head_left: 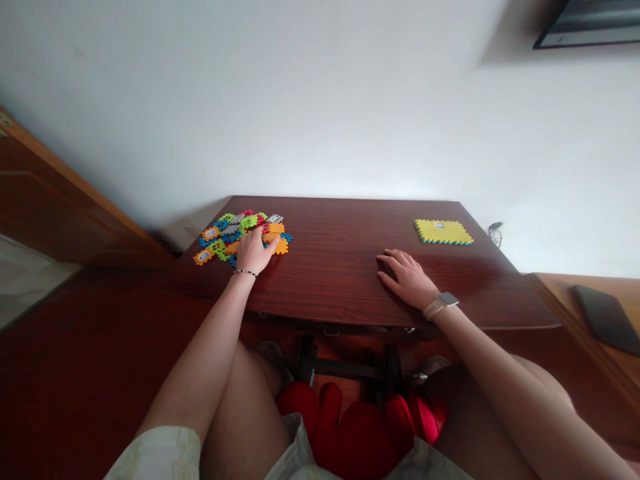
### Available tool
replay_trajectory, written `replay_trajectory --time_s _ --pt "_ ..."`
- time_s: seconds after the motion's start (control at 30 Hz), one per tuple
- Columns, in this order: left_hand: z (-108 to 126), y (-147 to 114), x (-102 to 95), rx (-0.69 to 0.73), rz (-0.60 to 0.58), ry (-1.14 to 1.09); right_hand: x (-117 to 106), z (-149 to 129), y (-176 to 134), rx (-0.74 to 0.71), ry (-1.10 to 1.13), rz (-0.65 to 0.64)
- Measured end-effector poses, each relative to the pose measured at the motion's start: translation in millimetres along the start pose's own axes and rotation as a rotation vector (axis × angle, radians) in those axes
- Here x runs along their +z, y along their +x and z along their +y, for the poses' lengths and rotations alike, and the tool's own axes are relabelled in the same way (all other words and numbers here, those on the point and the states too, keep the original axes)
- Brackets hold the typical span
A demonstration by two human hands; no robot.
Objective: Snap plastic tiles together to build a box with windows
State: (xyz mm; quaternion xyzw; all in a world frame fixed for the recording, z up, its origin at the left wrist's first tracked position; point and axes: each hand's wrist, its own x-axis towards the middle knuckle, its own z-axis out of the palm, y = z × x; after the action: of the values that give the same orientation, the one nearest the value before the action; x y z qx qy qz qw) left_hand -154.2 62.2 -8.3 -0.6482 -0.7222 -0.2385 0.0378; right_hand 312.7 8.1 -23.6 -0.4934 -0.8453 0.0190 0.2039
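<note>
A pile of small toothed interlocking puzzle pieces (249, 221) in green, orange, blue, red and grey lies at the left of the dark brown table (330, 267). My left hand (254, 252) rests over the near side of the pile, thumb spread to the right beside the orange pieces (277, 228). Its fingertips reach in among the pieces, and nothing held shows. My right hand (407, 277) lies flat on the bare tabletop, fingers stretched out and holding nothing. Beyond it, toward the right, sits a yellow toothed-edge panel (443, 231) with a blue-green layer under it.
A white wall (320, 100) stands behind the table. Past the table's right edge are a cable (495, 230) and a wooden surface bearing a dark flat object (605, 317). A wooden door or panel (65, 193) is at the left. Below is a red cushion (360, 433).
</note>
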Motion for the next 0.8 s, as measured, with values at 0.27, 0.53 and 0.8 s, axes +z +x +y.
replay_trajectory --time_s 0.27,0.53,0.8 --pt "8 5 3.4 -0.040 0.000 -0.081 1 1 0 0.001 0.004 0.004" --pt "10 2 -1.8 0.051 0.085 -0.166 2 1 0 0.001 -0.012 0.002" --pt "57 -25 -19.2 0.460 0.295 -0.296 0 -1 3 0.019 0.009 -0.005"
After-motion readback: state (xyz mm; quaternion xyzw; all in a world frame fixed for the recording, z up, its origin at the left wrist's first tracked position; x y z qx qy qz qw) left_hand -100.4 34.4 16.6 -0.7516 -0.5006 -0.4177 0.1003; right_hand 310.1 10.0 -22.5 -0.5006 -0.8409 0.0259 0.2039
